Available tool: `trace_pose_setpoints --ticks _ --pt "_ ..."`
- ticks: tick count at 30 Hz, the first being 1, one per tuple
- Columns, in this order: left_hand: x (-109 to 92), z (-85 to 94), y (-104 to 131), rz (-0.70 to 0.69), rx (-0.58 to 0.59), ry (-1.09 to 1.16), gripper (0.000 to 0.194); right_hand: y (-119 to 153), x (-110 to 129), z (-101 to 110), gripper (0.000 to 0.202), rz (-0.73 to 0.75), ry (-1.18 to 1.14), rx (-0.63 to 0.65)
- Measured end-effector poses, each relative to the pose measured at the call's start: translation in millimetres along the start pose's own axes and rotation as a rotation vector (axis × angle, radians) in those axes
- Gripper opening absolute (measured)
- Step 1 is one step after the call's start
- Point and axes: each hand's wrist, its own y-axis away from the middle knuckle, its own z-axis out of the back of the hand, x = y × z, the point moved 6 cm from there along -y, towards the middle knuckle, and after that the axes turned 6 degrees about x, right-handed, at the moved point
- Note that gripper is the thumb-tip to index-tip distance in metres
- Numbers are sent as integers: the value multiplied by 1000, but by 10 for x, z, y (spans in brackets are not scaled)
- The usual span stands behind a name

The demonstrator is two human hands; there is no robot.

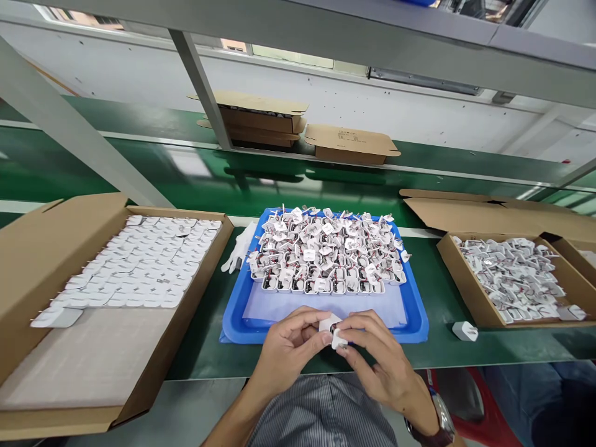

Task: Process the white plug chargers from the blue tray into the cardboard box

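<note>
The left hand [291, 347] pinches a white casing [328, 322], the right hand [384, 363] a small cap [339, 339]. Steady casing, square cap: that should keep any wiring unpinched.

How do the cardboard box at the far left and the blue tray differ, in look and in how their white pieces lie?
The cardboard box is brown with a flap folded open; the blue tray has no flap.
The box's white pieces lie in neat rows; the tray's white housings are topped by a jumble of loose parts and wires.
Both hold many pieces and have an unfilled strip nearest the person.
</note>
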Motion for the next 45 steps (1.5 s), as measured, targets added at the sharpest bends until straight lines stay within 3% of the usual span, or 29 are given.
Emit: trace_pose_setpoints --ticks 12,16,22,26,36,41,45 --pt "0 -90 -19 13 156 38 23 83 -77 -46 33 -73 -69 -41" --pt "16 -82 -13 -15 127 35 23 65 -111 -70 33 -106 -98 15" --pt "26 -77 -16 -98 89 -27 20 116 -368 -73 41 -336 -369 -18" --pt "-14 -82 -9 -185 101 -143 24 153 -513 -149 42 -488 -468 32" --pt "6 -63 2 -236 61 -292 25 20 -469 -150 31 -399 -375 -35" --pt "45 -88 -7 -179 32 -229 23 72 -568 -201 42 -475 -447 18" --pt "58 -72 -21 -153 15 -194 21 54 -592 -188 48 -450 -548 45"
